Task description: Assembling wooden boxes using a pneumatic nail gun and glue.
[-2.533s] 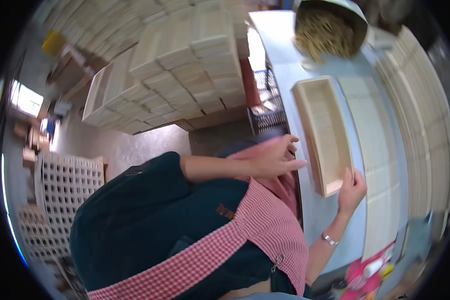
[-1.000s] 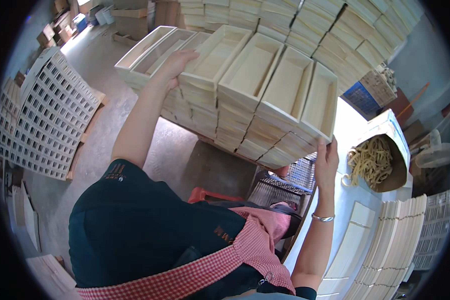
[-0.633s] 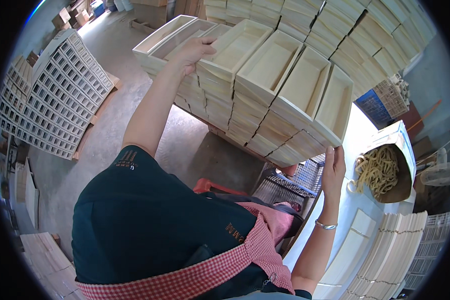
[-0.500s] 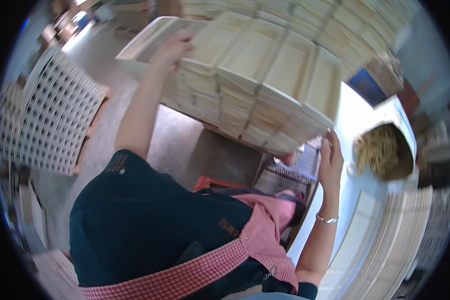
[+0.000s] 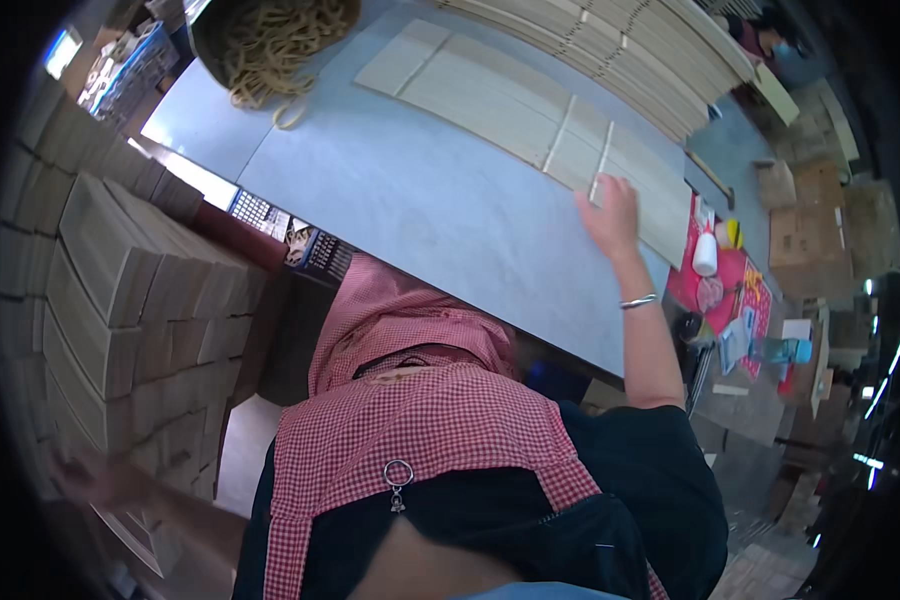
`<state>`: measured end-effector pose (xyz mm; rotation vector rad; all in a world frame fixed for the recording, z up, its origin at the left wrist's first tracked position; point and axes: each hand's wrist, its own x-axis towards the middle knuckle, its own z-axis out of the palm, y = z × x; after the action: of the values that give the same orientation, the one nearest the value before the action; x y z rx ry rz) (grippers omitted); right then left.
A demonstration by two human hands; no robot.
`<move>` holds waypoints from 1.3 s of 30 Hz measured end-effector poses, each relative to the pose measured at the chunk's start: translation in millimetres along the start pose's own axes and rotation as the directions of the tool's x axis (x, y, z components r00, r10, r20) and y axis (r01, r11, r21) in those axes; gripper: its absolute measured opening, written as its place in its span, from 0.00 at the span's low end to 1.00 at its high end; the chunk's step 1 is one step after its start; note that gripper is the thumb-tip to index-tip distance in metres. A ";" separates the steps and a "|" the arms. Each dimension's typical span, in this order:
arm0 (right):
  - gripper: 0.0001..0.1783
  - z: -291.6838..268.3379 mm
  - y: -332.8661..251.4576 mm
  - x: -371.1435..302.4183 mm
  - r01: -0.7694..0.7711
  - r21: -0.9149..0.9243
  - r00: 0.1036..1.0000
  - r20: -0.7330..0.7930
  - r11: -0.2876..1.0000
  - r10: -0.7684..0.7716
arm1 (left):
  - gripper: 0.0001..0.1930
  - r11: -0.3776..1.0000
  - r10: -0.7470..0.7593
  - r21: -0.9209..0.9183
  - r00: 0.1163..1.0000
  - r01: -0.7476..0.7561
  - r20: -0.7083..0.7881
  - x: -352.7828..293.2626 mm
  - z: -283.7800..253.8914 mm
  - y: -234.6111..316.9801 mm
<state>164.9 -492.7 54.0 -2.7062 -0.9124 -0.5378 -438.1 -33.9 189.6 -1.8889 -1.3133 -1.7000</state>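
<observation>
My right hand rests at the near edge of a pale flat wooden panel on the grey-white table. Its thumb and fingers are apart, beside the end of a thin white strip that lies across the panel. I cannot see that it grips anything. At the lower left my left hand is dim and smeared by motion. It is beside the stacked shallow wooden trays; its fingers and any contact cannot be made out.
The table bears a container of rubber bands at the far left and stacked slatted boards at the back. A white bottle stands on a red cloth at the right, near cardboard boxes. Another person is at the far right.
My view has swung from the tray stack to the table. My right hand has left the stack's corner for the panel's edge. My left hand has moved from the trays' top to the lower left.
</observation>
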 end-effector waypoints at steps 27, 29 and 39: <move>0.15 -97.6 82.1 -88.7 -0.171 -0.235 0.889 0.383 0.957 0.253 | 0.20 0.397 0.880 -0.655 0.063 -0.643 0.472 -163.5 389.9 352.1; 0.13 -104.5 75.5 -101.5 -0.210 -0.319 0.941 0.191 0.924 0.280 | 0.17 0.448 0.804 -0.684 -0.074 -0.575 0.590 -152.5 381.1 350.7; 0.15 -63.9 13.2 -87.7 -0.474 -0.050 0.847 0.245 0.879 0.471 | 0.16 0.483 0.771 -0.809 -0.276 -0.335 0.574 -182.6 271.0 366.2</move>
<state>91.3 -570.9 74.2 -2.8791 -0.2566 -0.0862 33.3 -118.1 82.0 -3.2063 0.1994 0.2189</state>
